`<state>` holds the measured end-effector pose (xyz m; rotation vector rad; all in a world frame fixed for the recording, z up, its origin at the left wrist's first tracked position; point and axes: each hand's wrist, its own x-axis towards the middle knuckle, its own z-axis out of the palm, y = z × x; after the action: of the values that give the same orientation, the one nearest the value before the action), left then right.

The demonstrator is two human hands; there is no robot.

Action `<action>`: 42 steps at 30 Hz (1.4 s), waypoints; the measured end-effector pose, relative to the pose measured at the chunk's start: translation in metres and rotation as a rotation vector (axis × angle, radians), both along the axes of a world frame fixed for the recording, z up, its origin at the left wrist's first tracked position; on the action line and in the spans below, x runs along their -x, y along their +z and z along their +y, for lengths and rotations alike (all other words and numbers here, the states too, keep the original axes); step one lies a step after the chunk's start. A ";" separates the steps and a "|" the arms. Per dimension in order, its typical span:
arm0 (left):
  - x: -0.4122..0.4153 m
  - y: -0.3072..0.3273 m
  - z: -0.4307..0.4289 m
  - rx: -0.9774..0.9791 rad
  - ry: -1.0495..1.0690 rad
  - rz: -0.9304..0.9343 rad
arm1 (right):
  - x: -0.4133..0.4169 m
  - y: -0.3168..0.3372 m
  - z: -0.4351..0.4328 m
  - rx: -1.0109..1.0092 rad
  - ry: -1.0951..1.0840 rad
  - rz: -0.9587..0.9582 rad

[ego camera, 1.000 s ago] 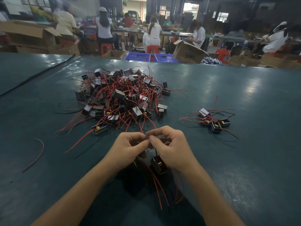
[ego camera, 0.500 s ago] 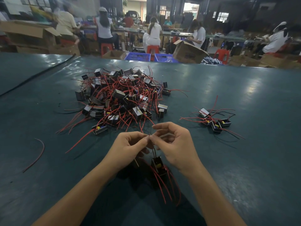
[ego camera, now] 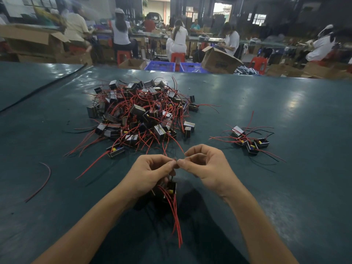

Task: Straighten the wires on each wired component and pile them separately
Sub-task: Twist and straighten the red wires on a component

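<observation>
Left hand (ego camera: 150, 174) and right hand (ego camera: 205, 166) both pinch a wire (ego camera: 175, 159) end, possibly black; component (ego camera: 170, 189) hangs under left hand; pile (ego camera: 141, 113) beyond.

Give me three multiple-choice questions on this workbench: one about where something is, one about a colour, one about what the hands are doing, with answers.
1. Where does the small group of black box-shaped wired components lie relative to the big tangled heap?
A. to its right
B. to its left
C. on top of it

2. What colour are the long wires hanging from the black box-shaped component below the hands?
A. blue
B. red
C. white

3. What are the left hand and right hand doing?
A. lying flat on the table
B. pinching a wire end between their fingertips
C. lifting a cardboard box

Answers:
1 A: the small group sits apart, on the right side of the table.
2 B: they trail down toward the camera, plainly red.
3 B: both thumbs and forefingers meet on the wire end.
</observation>
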<state>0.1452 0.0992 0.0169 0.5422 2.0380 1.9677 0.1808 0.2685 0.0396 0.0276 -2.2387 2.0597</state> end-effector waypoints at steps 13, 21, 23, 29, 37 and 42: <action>0.002 0.002 -0.007 0.264 -0.077 0.214 | -0.005 -0.001 -0.002 -0.225 0.187 -0.223; 0.005 0.005 -0.011 0.239 -0.028 0.220 | -0.001 -0.004 0.004 -0.279 0.083 -0.109; 0.004 0.004 -0.010 0.238 -0.030 0.221 | 0.000 -0.006 0.004 -0.301 0.047 -0.076; 0.006 0.001 -0.012 0.176 0.010 0.196 | 0.001 -0.010 0.008 -0.381 0.043 -0.089; 0.006 0.004 -0.011 0.199 -0.003 0.197 | -0.003 -0.003 0.004 -0.423 0.106 0.106; 0.004 0.009 -0.012 0.215 -0.064 0.166 | -0.004 -0.002 0.001 -0.526 0.044 0.242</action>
<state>0.1412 0.0876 0.0262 0.7325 2.2655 1.6900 0.1848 0.2698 0.0380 0.3461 -2.5551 1.3373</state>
